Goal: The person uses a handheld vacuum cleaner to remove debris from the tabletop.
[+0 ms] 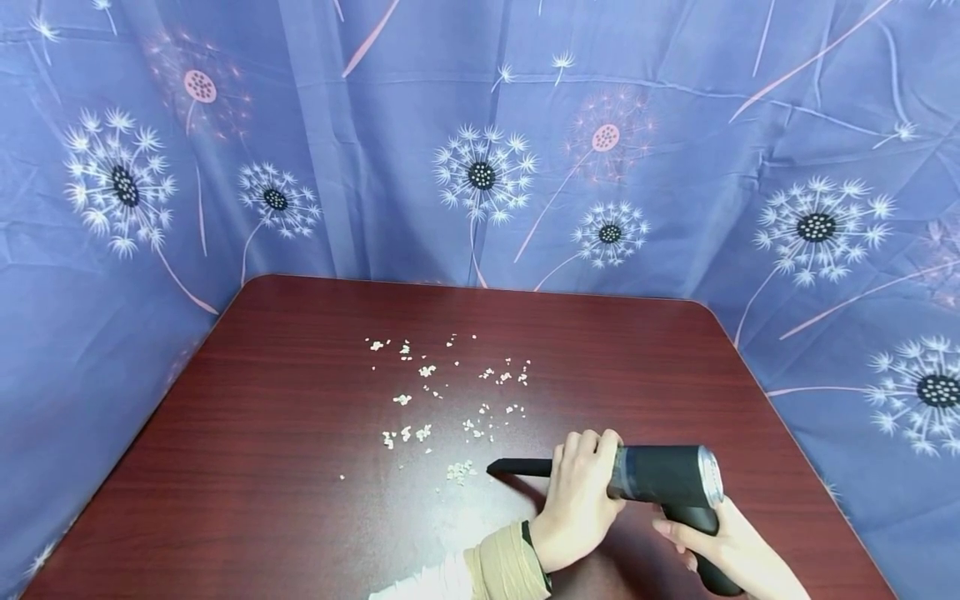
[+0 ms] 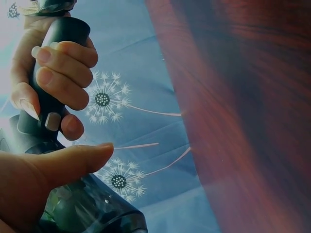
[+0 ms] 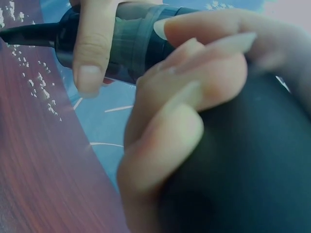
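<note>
A black handheld vacuum cleaner (image 1: 663,475) is held above the front right of the table, its narrow nozzle (image 1: 525,467) pointing left. My left hand (image 1: 579,496) grips the front of its body, just behind the nozzle. Lower right, my right hand (image 1: 731,546) holds the handle; in the left wrist view its fingers (image 2: 65,77) curl round that handle, close to a small light button (image 2: 53,121). White crumbs (image 1: 461,472) lie just left of the nozzle tip. The right wrist view shows the clear section (image 3: 130,43) of the vacuum partly covered by my left hand.
More pale crumbs (image 1: 426,371) are scattered in small clusters over the middle of the dark red wooden table (image 1: 262,500). A blue curtain (image 1: 390,167) with dandelion prints hangs round the table's back and sides.
</note>
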Demonstrator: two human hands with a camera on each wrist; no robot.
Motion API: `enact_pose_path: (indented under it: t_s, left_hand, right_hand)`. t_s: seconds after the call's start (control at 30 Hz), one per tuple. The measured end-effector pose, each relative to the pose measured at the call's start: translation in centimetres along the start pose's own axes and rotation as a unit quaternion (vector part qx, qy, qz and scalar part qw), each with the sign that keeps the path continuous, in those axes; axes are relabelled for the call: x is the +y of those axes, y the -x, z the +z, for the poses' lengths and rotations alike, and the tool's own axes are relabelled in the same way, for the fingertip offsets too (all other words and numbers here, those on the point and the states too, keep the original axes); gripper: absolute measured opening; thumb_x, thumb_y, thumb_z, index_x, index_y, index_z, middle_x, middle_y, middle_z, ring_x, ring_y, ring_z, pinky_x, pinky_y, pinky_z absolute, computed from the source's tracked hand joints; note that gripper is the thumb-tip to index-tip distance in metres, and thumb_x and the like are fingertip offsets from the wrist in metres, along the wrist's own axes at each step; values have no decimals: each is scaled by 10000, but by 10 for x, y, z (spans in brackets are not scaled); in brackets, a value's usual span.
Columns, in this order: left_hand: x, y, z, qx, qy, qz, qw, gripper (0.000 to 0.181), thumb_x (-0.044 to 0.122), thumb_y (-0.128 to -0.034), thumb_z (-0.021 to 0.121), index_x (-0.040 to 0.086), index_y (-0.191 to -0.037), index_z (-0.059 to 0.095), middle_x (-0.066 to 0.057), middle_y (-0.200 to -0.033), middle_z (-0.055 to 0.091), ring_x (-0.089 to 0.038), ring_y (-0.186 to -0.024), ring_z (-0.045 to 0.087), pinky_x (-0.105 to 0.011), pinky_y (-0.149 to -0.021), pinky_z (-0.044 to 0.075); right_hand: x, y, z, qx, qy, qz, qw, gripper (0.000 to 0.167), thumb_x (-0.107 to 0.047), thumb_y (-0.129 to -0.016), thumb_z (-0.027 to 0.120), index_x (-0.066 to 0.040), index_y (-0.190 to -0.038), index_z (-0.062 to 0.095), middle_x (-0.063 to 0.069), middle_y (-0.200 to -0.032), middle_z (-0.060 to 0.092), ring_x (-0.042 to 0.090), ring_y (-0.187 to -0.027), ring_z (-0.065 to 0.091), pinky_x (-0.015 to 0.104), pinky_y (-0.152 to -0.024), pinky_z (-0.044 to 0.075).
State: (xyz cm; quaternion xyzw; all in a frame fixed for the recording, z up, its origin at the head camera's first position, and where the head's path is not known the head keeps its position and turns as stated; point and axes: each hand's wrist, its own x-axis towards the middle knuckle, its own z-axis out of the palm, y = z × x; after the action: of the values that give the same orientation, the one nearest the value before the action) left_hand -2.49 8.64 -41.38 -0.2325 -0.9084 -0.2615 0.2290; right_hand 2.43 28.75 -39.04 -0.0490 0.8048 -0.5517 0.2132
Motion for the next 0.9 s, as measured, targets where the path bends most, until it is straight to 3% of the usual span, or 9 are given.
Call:
enact_pose_path:
  t_s: [0.3, 0.57, 0.9]
  left_hand:
    - [3, 4, -4, 49, -138, -37, 9999, 680, 311, -499, 937, 193, -1029, 527, 62, -863, 560, -109, -811, 483, -222, -718, 369]
    - [3, 7, -8, -76, -460, -74, 9989, 677, 351, -500, 935, 188, -998, 505, 61, -841, 545, -110, -804, 481, -222, -704, 363]
    - [-4, 6, -11, -211, -454, -60, 9987, 685, 348, -503, 935, 178, -1005, 501, 54, -841, 548, -120, -806, 487, -226, -687, 353]
  right_hand:
    - [1, 0, 0, -337, -369, -45, 9987, 103, -102, -980, 503, -142, -1053, 562, -84, -740, 570, 71, -611, 580, 330, -578, 526]
    - [2, -2, 1, -661, -843, -11, 9942, 131, -96, -989, 476, -131, -1090, 553, -81, -763, 579, 33, -650, 575, 333, -603, 531]
    - [1, -7, 10, -290, -503, -120, 9982, 93, -92, -975, 510, -66, -1064, 507, -61, -728, 569, 48, -617, 567, 321, -578, 528]
